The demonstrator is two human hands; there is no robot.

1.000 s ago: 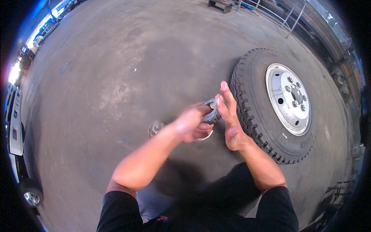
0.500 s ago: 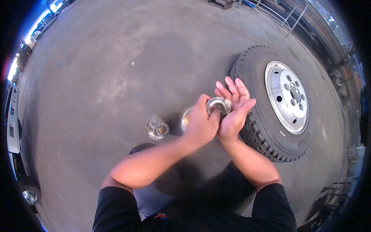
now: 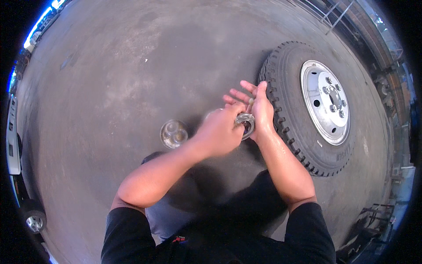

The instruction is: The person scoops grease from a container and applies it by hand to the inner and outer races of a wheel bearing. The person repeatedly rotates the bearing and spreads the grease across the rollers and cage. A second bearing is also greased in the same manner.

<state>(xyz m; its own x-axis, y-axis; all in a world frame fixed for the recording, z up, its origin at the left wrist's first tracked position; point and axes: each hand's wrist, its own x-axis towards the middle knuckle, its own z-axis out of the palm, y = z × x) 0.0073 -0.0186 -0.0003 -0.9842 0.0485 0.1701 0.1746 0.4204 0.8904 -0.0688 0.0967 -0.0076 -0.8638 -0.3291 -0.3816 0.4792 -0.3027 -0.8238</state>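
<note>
In the middle, my left hand (image 3: 220, 132) is closed around a thick shiny metal ring (image 3: 246, 124) that looks like a bearing. My right hand (image 3: 260, 105) is turned up beside it, fingers stretched and apart, with the ring against the base of its palm. A small pale smear, perhaps grease, shows near those fingers. On the floor left of my left hand sits a round, shiny thing (image 3: 174, 134) with rounded shapes inside; its kind is unclear. The rim of another round thing is mostly hidden behind my left hand.
Right of my hands a large truck wheel (image 3: 310, 105) lies on its side, its treaded tyre close to my right forearm. Part of a vehicle (image 3: 14, 136) stands at the far left. Metal railings (image 3: 336, 17) and dark equipment line the right rim.
My right hand has turned more upright, its fingers now pointing up and left. My left hand has shifted slightly, still holding the ring against the right palm.
</note>
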